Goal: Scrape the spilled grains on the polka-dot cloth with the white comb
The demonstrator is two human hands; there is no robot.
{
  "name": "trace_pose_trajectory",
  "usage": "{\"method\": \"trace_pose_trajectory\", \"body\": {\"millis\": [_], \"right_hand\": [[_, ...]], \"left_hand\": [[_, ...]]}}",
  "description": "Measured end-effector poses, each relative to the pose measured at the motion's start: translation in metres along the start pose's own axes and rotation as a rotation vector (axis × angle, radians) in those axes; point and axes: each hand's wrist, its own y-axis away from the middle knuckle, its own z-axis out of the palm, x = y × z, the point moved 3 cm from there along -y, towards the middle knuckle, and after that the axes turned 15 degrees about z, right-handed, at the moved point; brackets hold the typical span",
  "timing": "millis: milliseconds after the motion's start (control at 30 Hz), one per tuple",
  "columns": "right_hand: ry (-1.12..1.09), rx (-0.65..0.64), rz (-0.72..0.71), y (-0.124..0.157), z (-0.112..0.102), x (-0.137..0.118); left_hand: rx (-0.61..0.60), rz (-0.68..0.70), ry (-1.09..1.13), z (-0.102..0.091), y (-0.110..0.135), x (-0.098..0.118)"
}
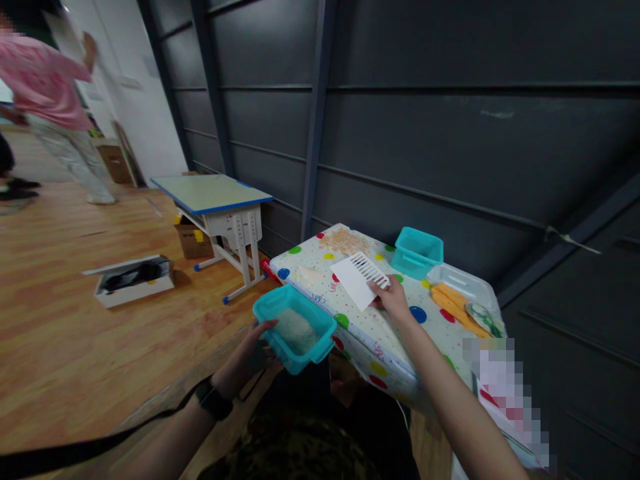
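My left hand grips the near left side of a turquoise plastic box, its thumb over the rim. Fine white grains, like rice, lie in the box, which is held beside the table's front edge. Over the tabletop, my right hand is closed on the edge of a white card with a row of comb-like slots. Beyond the card, pale tan flakes or grains are spread on the table. A small pale heap lies to their left; what it is I cannot tell.
On the polka-dot tablecloth stand a second turquoise box, a clear tray, an orange cloth and a small bag with green bits. A desk and an opened white box are left. A person in pink stands farther off.
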Motion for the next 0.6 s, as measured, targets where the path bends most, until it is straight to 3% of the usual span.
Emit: {"method": "trace_pose_trajectory", "body": {"millis": [200,433,600], "right_hand": [[0.033,-0.062,0.006,0.0019,0.0118,-0.0017],[0.071,-0.194,0.010,0.0079,0.0070,-0.0041],[0.018,-0.107,-0.066,0.0019,0.0091,-0.0033]], "left_hand": [[-0.011,-0.003,0.015,0.0013,0.0021,0.0031],[0.009,-0.019,0.016,0.0028,0.0032,0.0040],[-0.004,-0.004,0.012,0.0041,0.0063,0.0073]]}}
